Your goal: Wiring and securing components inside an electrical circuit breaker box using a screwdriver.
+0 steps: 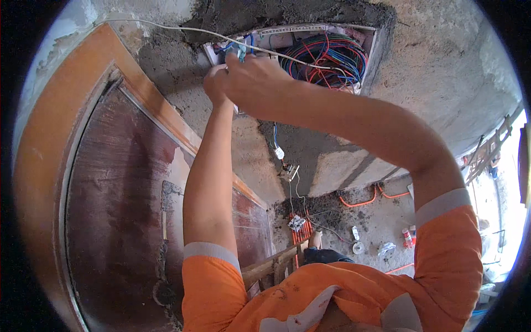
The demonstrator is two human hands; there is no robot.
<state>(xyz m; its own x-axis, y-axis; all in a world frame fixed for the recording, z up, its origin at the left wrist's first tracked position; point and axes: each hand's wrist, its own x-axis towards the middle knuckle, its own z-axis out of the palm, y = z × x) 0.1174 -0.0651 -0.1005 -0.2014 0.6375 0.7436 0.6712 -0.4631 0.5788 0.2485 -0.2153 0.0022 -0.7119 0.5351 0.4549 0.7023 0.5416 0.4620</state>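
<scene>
Both arms reach up to an electrical box (293, 29) set into the wall. At its left end, my right hand (251, 77) is closed, thumb side up, beside a small blue-teal piece (241, 51) that I cannot identify. My left hand (214, 84) is closed too, pressed against the right one and partly covered by it. What the fingers grip is hidden. Blue wires (252, 42) show just above the hands. A coiled bundle of red, blue, green and black wires (326, 58) fills the right part of the box.
A white cable (166, 26) runs across the wall and over the box. To the left stands a brown door (116, 182) in an orange-brown frame (50, 127). Below hang a small white connector (279, 152) and thin wires. Orange conduit (357, 203) and a red bottle (408, 239) lie lower down.
</scene>
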